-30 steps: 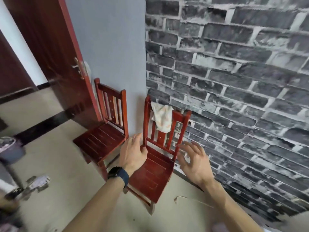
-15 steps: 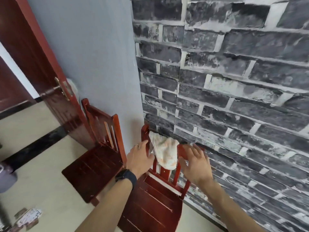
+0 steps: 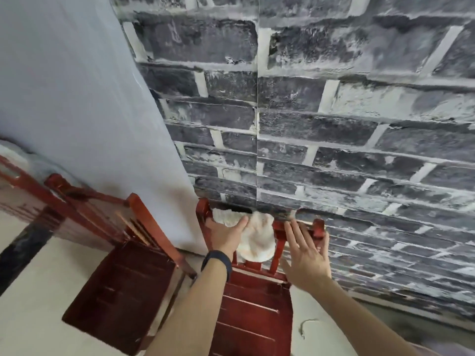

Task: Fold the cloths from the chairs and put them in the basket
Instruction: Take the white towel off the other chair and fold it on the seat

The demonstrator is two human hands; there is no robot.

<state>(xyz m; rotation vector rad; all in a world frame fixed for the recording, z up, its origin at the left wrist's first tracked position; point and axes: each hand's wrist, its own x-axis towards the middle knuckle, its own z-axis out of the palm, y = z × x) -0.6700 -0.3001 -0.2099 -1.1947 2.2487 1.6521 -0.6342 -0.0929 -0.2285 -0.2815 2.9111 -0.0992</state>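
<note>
A cream-white cloth [image 3: 257, 242] hangs over the top rail of the right red wooden chair [image 3: 254, 319], which stands against the brick wall. My left hand [image 3: 225, 237], with a dark band on its wrist, holds the cloth's left part at the rail. Its thumb lies across the fabric and its fingers are hidden in the cloth. My right hand [image 3: 304, 255] hovers flat with straight fingers by the right end of the rail, beside the cloth and not touching it. A second red chair [image 3: 120, 291] on the left has a bare seat. The basket is out of view.
The grey brick wall [image 3: 347, 150] runs right behind the chair, and a plain pale wall [image 3: 77, 98] meets it at the corner. A red door's edge [image 3: 15, 181] shows at far left. A thin cord [image 3: 305, 327] lies on the floor to the right.
I have moved closer and now look down on the chairs. My left hand went from beside the chair post onto the cloth. My right hand moved up by the rail's right end.
</note>
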